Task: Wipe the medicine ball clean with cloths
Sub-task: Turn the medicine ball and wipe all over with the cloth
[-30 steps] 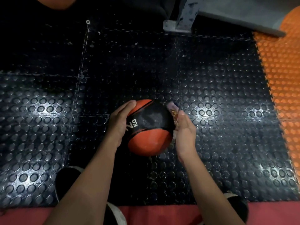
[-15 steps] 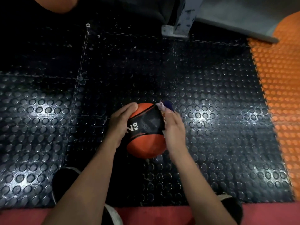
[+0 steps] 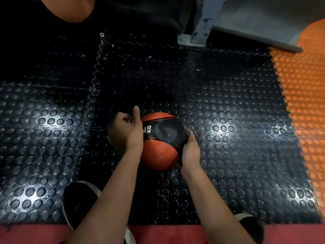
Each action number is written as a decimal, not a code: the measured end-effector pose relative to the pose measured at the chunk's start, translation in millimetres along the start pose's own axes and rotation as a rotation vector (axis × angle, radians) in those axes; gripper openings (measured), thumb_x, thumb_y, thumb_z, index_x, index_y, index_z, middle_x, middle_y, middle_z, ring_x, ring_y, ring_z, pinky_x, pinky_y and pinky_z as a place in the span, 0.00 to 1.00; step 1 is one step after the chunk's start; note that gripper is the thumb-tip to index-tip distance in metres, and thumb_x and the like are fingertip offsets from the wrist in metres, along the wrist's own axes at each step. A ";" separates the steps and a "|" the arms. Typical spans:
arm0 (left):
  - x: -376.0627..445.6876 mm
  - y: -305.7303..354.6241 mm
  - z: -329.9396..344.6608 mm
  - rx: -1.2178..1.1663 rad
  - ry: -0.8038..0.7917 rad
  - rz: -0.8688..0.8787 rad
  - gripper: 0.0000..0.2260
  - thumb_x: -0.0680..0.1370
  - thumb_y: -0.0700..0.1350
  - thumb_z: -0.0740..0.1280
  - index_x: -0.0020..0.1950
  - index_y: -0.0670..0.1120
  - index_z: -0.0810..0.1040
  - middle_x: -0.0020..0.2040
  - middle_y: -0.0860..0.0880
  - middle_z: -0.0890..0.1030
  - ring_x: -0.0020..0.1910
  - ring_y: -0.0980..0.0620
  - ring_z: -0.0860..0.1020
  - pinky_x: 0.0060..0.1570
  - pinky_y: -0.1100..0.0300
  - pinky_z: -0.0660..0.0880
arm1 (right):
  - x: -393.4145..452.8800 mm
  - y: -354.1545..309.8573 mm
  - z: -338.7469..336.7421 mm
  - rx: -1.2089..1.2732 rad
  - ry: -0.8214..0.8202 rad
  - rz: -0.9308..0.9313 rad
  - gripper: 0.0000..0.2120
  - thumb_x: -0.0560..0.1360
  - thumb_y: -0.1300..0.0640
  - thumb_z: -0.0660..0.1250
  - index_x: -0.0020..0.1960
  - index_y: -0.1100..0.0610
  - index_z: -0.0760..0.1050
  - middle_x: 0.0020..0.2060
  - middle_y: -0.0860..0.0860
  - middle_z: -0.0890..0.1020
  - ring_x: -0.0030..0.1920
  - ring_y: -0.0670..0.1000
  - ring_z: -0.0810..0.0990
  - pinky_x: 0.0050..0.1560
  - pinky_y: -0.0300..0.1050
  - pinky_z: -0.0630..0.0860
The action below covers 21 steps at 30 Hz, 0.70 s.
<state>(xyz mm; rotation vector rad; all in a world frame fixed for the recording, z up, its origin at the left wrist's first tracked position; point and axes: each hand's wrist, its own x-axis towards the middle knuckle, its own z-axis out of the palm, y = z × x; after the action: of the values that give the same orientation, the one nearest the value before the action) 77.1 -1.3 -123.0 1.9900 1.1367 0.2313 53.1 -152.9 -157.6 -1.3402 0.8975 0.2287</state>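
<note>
So the ball (image 3: 161, 140) sits on the black studded floor (image 3: 237, 138) between both hands. Left hand (image 3: 127, 132) leans on its side, fingers curled with the thumb up, holding nothing. Right hand (image 3: 190, 150) presses its other side; can't tell its grip, fingers hidden.

A gym — studded rubber floor tiles (image 3: 228, 106), black and orange, and a medicine ball (image 3: 161, 140).

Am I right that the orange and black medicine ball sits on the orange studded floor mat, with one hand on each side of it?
Not quite: the head view shows the orange and black medicine ball on the black studded floor mat; the orange studded mat lies off to the right. The left hand and right hand do flank it.
</note>
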 end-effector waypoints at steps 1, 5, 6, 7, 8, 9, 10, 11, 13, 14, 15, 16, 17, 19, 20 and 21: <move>-7.9 3.7 -1.6 -0.056 -0.007 -0.068 0.21 0.81 0.64 0.63 0.54 0.47 0.84 0.50 0.48 0.85 0.51 0.43 0.81 0.47 0.56 0.70 | -5.7 6.4 0.9 -0.001 0.052 0.017 0.19 0.81 0.46 0.56 0.58 0.43 0.85 0.58 0.48 0.86 0.60 0.49 0.82 0.71 0.55 0.75; -39.3 4.8 0.9 -0.148 -0.196 -0.276 0.28 0.85 0.63 0.49 0.75 0.52 0.75 0.77 0.45 0.72 0.76 0.42 0.67 0.75 0.44 0.61 | -37.3 7.0 -1.4 0.019 0.184 -0.057 0.18 0.85 0.46 0.58 0.66 0.45 0.82 0.62 0.40 0.81 0.65 0.43 0.77 0.73 0.45 0.71; -40.8 4.3 0.4 -0.116 -0.214 -0.237 0.27 0.85 0.64 0.49 0.76 0.54 0.74 0.78 0.45 0.70 0.78 0.42 0.65 0.76 0.44 0.59 | -44.6 1.2 -2.2 -0.024 0.168 -0.192 0.18 0.87 0.45 0.55 0.70 0.44 0.79 0.66 0.38 0.78 0.68 0.39 0.75 0.72 0.39 0.69; -39.0 4.1 -0.3 -0.098 -0.219 -0.183 0.26 0.84 0.64 0.51 0.75 0.56 0.75 0.77 0.47 0.71 0.77 0.43 0.66 0.75 0.45 0.61 | -47.5 -4.0 -2.8 -0.077 0.110 -0.328 0.19 0.88 0.44 0.53 0.72 0.42 0.77 0.68 0.36 0.76 0.69 0.37 0.73 0.70 0.31 0.68; -34.5 4.7 -0.4 -0.090 -0.225 -0.132 0.24 0.84 0.63 0.53 0.73 0.57 0.76 0.75 0.48 0.73 0.74 0.44 0.70 0.72 0.48 0.64 | -44.0 -6.9 -2.1 -0.132 0.024 -0.424 0.19 0.88 0.43 0.52 0.73 0.40 0.76 0.69 0.36 0.75 0.71 0.35 0.71 0.65 0.25 0.67; -30.4 4.3 -0.3 -0.075 -0.243 -0.093 0.22 0.84 0.62 0.54 0.72 0.57 0.78 0.74 0.50 0.75 0.72 0.45 0.72 0.68 0.52 0.67 | -40.3 -10.5 0.5 -0.223 -0.061 -0.479 0.20 0.88 0.42 0.51 0.73 0.39 0.75 0.69 0.35 0.74 0.72 0.36 0.69 0.64 0.23 0.65; -26.3 3.9 0.1 -0.058 -0.270 -0.058 0.20 0.84 0.61 0.55 0.71 0.58 0.78 0.73 0.51 0.76 0.70 0.47 0.74 0.64 0.54 0.67 | -33.8 -12.8 3.2 -0.333 -0.137 -0.510 0.20 0.88 0.41 0.50 0.73 0.37 0.75 0.69 0.32 0.74 0.74 0.38 0.66 0.68 0.27 0.63; -23.5 4.4 0.7 -0.039 -0.299 -0.026 0.19 0.84 0.60 0.56 0.70 0.58 0.79 0.73 0.53 0.76 0.70 0.48 0.74 0.62 0.56 0.67 | -24.8 -13.1 4.9 -0.398 -0.191 -0.512 0.20 0.87 0.40 0.50 0.72 0.35 0.75 0.67 0.29 0.74 0.76 0.40 0.65 0.73 0.37 0.64; -19.7 7.1 2.4 0.013 -0.345 0.034 0.18 0.84 0.60 0.57 0.69 0.60 0.79 0.72 0.54 0.76 0.69 0.49 0.74 0.61 0.56 0.67 | -0.8 -8.3 3.9 -0.303 -0.250 -0.414 0.20 0.86 0.41 0.51 0.69 0.36 0.78 0.67 0.34 0.78 0.75 0.46 0.71 0.76 0.55 0.69; -18.8 8.2 4.2 0.038 -0.365 0.060 0.18 0.84 0.60 0.57 0.69 0.60 0.80 0.72 0.55 0.76 0.68 0.50 0.75 0.59 0.57 0.67 | 10.0 -8.3 1.0 -0.184 -0.266 -0.269 0.20 0.87 0.43 0.52 0.67 0.39 0.80 0.66 0.40 0.81 0.73 0.49 0.75 0.75 0.58 0.71; -18.7 9.0 4.4 0.045 -0.383 0.074 0.17 0.84 0.60 0.57 0.68 0.61 0.80 0.71 0.56 0.76 0.67 0.50 0.75 0.57 0.58 0.66 | 20.1 -8.4 -3.5 -0.113 -0.281 -0.125 0.19 0.87 0.45 0.52 0.65 0.42 0.82 0.64 0.46 0.84 0.71 0.52 0.77 0.74 0.57 0.72; -18.2 7.6 4.1 0.031 -0.391 0.079 0.17 0.84 0.60 0.58 0.67 0.61 0.81 0.70 0.57 0.76 0.66 0.52 0.75 0.57 0.59 0.65 | 26.9 -10.2 -8.3 -0.104 -0.309 -0.013 0.19 0.88 0.47 0.52 0.62 0.43 0.82 0.62 0.50 0.86 0.70 0.54 0.79 0.73 0.57 0.73; -17.0 6.4 3.0 0.009 -0.396 0.078 0.16 0.83 0.60 0.59 0.66 0.61 0.81 0.69 0.58 0.77 0.65 0.53 0.75 0.57 0.60 0.66 | 31.3 -13.2 -12.3 -0.143 -0.335 0.068 0.20 0.88 0.47 0.51 0.60 0.42 0.83 0.60 0.52 0.87 0.69 0.55 0.80 0.73 0.57 0.73; -9.8 3.3 3.7 -0.017 -0.399 0.059 0.15 0.83 0.59 0.61 0.64 0.61 0.82 0.68 0.59 0.78 0.63 0.55 0.76 0.57 0.60 0.68 | 31.9 -19.2 -12.4 -0.193 -0.363 0.050 0.20 0.89 0.48 0.50 0.64 0.44 0.81 0.62 0.52 0.86 0.68 0.55 0.81 0.74 0.58 0.72; -5.7 1.9 4.4 -0.018 -0.404 0.049 0.15 0.83 0.59 0.61 0.64 0.61 0.82 0.68 0.59 0.79 0.64 0.54 0.77 0.57 0.60 0.69 | 28.1 -20.8 -8.9 -0.172 -0.349 -0.016 0.21 0.89 0.49 0.50 0.68 0.48 0.80 0.64 0.51 0.85 0.69 0.53 0.80 0.75 0.56 0.72; -2.2 2.3 5.5 -0.022 -0.410 0.038 0.15 0.83 0.59 0.61 0.65 0.61 0.82 0.68 0.58 0.79 0.65 0.53 0.77 0.58 0.59 0.70 | 21.7 -22.2 -4.2 -0.133 -0.330 -0.111 0.21 0.89 0.50 0.51 0.70 0.50 0.79 0.66 0.49 0.84 0.70 0.51 0.79 0.75 0.54 0.72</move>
<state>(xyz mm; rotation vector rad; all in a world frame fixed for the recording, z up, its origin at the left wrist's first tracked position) 80.1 -6.7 -124.4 1.9262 0.8289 -0.1413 79.3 -169.9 -155.6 -1.4199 0.5364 0.4156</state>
